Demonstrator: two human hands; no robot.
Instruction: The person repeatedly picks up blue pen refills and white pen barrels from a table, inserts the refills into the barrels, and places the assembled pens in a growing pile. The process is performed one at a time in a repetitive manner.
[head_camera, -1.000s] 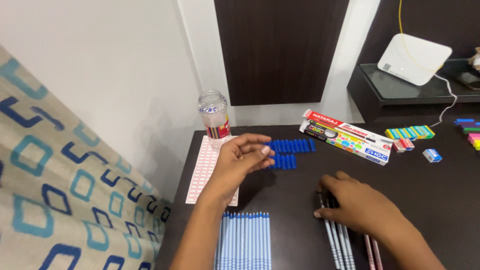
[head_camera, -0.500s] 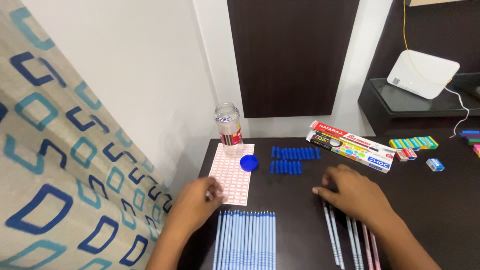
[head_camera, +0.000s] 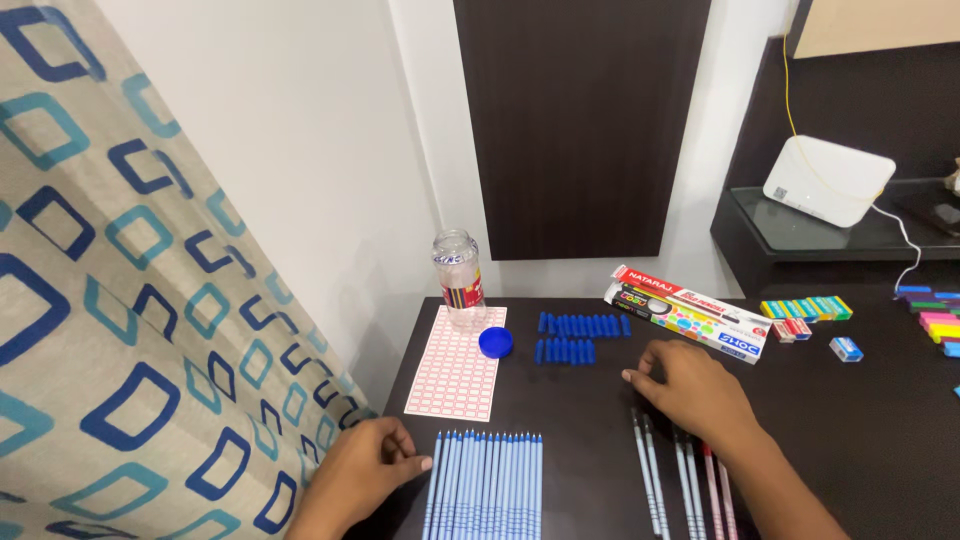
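The row of blue pencils (head_camera: 487, 485) runs off the bottom edge, ends unseen. The right hand (head_camera: 692, 392) covers the grey pencils' (head_camera: 665, 480) tips. Contents of the clear bottle (head_camera: 458, 279) look like pencils, perhaps.

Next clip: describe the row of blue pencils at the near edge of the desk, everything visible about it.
The blue pencils lie flat on the dark desk, packed side by side in one tidy row, touching each other. They are pale blue with fine white stripes and darker blue tips, which point away from the person; their near ends run out of view. The left hand rests at the row's left edge, fingertips against the outermost pencil. A sticker sheet lies just beyond the tips, apart from them.
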